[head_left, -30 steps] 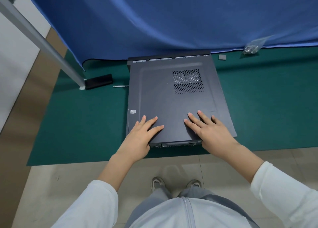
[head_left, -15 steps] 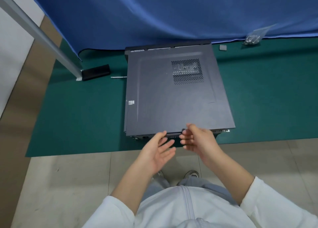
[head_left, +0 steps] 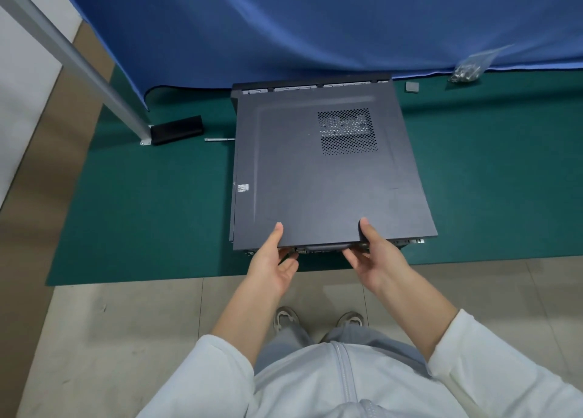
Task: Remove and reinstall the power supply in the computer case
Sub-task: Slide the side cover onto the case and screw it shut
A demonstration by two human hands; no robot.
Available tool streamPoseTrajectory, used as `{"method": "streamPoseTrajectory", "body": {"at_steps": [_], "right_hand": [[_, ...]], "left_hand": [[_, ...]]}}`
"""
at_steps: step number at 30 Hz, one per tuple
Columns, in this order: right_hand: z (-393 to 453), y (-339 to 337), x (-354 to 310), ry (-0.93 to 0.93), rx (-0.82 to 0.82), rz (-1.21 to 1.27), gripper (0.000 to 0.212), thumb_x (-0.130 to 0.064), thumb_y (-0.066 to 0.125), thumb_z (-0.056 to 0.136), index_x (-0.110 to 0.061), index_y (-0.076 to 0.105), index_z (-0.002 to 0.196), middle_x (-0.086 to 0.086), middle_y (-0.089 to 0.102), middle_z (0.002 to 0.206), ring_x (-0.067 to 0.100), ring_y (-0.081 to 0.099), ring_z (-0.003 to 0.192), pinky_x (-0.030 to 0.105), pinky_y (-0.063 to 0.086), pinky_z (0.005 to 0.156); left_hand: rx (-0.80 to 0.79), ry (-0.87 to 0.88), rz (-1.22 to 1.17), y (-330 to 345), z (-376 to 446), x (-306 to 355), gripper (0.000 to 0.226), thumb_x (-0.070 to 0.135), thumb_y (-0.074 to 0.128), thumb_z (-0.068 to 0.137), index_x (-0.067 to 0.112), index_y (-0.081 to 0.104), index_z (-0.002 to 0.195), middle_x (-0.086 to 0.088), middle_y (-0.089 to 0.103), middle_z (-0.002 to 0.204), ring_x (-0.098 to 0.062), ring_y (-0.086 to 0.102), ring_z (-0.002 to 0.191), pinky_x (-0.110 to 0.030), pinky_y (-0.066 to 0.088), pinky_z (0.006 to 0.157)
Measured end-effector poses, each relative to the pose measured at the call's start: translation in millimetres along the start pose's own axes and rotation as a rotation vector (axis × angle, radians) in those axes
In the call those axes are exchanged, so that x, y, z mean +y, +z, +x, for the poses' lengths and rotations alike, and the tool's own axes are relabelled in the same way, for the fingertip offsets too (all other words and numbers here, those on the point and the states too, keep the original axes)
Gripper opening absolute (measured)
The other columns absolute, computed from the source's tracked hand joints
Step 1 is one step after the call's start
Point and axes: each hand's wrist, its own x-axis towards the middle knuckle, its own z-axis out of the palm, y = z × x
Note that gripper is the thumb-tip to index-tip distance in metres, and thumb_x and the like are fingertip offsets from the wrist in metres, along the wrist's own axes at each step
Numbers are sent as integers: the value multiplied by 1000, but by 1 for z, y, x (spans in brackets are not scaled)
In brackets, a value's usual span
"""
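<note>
While the computer case lies flat at the green mat's near edge, I see my left hand and right hand pinching its side panel's near edge, thumbs on top, fingers curled beneath.

Green mat on floor: PC case, screw bag, blk box.

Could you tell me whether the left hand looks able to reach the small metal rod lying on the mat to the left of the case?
Probably yes: open green mat lies between the left hand and the rod, though that hand grips the cover.
</note>
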Motion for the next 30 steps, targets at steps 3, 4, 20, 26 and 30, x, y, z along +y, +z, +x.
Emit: {"method": "streamPoseTrajectory", "body": {"at_steps": [3, 4, 20, 26, 30], "right_hand": [[0, -5, -2, -31, 6, 11, 21, -15, 68, 87, -4, 59, 103, 12, 67, 97, 24, 66, 86, 37, 55, 71], [0, -7, -2, -21, 2, 10, 18, -14, 68, 87, -4, 60, 100, 12, 67, 95, 23, 66, 85, 38, 55, 77], [-13, -29, -16, 85, -137, 60, 11, -8, 66, 86, -4, 61, 77, 7, 64, 58, 18, 61, 70, 42, 58, 72], [-9, -19, -26, 144, -153, 41, 14, -7, 66, 86, -3, 57, 76, 8, 59, 69, 20, 59, 72, 42, 59, 55], [-5, -15, -38, 157, -158, 8, 11, -6, 67, 84, -2, 58, 79, 10, 57, 74, 21, 60, 73, 45, 56, 66]], "left_hand": [[-49, 46, 33, -9, 1, -3, 38, 31, 71, 84, 11, 54, 113, -14, 62, 117, -27, 63, 97, -41, 46, 100], [-71, 64, 40, -12, 1, -5, 36, 30, 69, 86, 12, 55, 112, -13, 63, 115, -26, 64, 95, -40, 47, 97], [-242, 246, -129, -44, -5, 1, 4, 4, 56, 91, 4, 61, 90, -2, 75, 85, -8, 71, 81, -28, 49, 82], [-238, 246, -145, -35, -3, 9, 11, 3, 55, 92, 4, 62, 83, 1, 74, 76, -5, 71, 74, -28, 48, 80], [-217, 241, -159, -26, -1, 11, 5, 5, 58, 91, 5, 59, 86, 1, 74, 77, -6, 71, 76, -27, 47, 85]]}}
